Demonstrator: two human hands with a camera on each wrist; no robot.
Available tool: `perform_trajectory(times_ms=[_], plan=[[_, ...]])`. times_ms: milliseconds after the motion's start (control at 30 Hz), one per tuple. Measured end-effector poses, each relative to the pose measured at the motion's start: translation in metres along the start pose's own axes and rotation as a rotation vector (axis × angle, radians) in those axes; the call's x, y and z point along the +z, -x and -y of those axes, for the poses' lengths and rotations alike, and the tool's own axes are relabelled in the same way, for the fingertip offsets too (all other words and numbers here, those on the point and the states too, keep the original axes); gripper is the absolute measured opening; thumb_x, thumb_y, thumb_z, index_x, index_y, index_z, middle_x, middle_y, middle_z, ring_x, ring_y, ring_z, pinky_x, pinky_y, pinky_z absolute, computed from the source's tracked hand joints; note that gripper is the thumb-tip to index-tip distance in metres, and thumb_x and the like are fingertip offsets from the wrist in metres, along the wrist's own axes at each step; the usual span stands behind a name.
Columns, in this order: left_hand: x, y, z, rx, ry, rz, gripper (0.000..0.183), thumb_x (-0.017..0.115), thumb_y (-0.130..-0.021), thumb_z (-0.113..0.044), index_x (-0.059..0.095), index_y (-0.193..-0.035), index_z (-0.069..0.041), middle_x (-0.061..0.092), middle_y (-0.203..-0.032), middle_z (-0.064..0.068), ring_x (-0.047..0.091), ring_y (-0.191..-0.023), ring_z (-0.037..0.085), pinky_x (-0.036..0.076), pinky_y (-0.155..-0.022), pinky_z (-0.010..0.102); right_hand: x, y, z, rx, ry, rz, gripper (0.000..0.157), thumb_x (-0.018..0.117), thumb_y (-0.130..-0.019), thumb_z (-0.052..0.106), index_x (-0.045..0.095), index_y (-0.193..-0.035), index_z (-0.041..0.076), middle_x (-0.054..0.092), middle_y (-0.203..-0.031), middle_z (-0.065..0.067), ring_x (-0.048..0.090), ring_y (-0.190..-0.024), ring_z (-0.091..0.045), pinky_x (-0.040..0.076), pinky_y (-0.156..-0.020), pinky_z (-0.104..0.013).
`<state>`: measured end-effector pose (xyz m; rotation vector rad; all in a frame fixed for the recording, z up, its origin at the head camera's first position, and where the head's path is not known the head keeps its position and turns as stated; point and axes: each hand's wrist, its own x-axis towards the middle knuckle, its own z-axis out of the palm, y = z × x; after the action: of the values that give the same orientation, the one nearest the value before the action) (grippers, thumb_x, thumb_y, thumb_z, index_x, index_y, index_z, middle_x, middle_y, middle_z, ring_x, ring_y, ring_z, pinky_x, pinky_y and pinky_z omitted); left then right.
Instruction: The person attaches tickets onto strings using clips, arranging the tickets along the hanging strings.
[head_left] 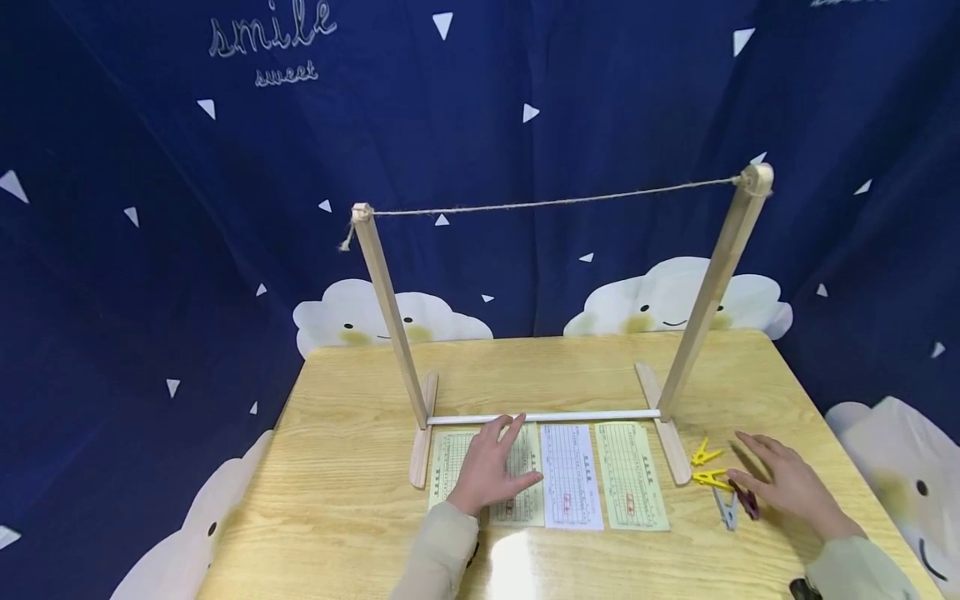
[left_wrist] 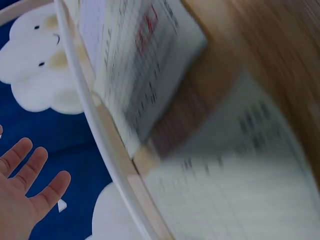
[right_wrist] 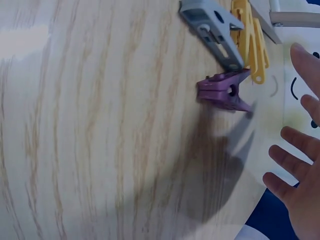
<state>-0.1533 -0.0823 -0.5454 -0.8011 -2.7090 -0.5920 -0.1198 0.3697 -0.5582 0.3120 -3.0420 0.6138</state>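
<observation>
My left hand (head_left: 491, 471) hovers over the two leftmost paper slips, fingers spread and holding nothing. It partly hides the far-left greenish slip (head_left: 450, 454) and the yellowish slip (head_left: 528, 467) beside it. Farther right lie a pale lavender slip (head_left: 572, 475) and a light green slip (head_left: 632, 475), each with a red mark. My right hand (head_left: 791, 483), fingers apart, is beside a small group of clothespins. These are a yellow clothespin (head_left: 705, 452), a second yellow one (head_left: 711, 477), a grey-blue clothespin (right_wrist: 212, 32) and a purple clothespin (right_wrist: 225, 91).
A wooden frame stands behind the slips, with a left post (head_left: 392, 317), a right post (head_left: 712, 300) and a white bar (head_left: 585, 415) low between them. Twine (head_left: 555, 202) is strung across the top. The wooden table (head_left: 345, 517) meets a dark blue curtain (head_left: 480, 275) behind.
</observation>
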Motion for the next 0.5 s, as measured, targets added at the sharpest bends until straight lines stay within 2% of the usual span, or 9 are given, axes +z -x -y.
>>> perform_trajectory(times_ms=[200,500], plan=[[0.017,-0.010,-0.015,0.032,0.039,0.046,0.084,0.062,-0.075,-0.056,0.033,-0.141,-0.013,0.044,-0.126,0.006,0.045,-0.114,0.024,0.042,-0.087,0.040,0.003,-0.005,-0.002,-0.040,-0.041,-0.008,0.059,0.064,-0.085,0.030,0.045,-0.128,-0.005,0.043,-0.118,-0.035,0.042,-0.101,-0.055,0.034,-0.077,-0.065],[0.037,-0.027,-0.031,0.028,0.045,0.109,0.083,0.060,-0.076,-0.059,0.033,-0.141,-0.015,0.044,-0.126,0.004,0.045,-0.112,0.019,0.041,-0.088,0.035,0.004,-0.018,-0.004,-0.100,-0.120,-0.009,0.047,0.062,-0.086,0.021,0.051,-0.124,-0.005,0.048,-0.114,-0.032,0.045,-0.100,-0.051,0.036,-0.077,-0.061]])
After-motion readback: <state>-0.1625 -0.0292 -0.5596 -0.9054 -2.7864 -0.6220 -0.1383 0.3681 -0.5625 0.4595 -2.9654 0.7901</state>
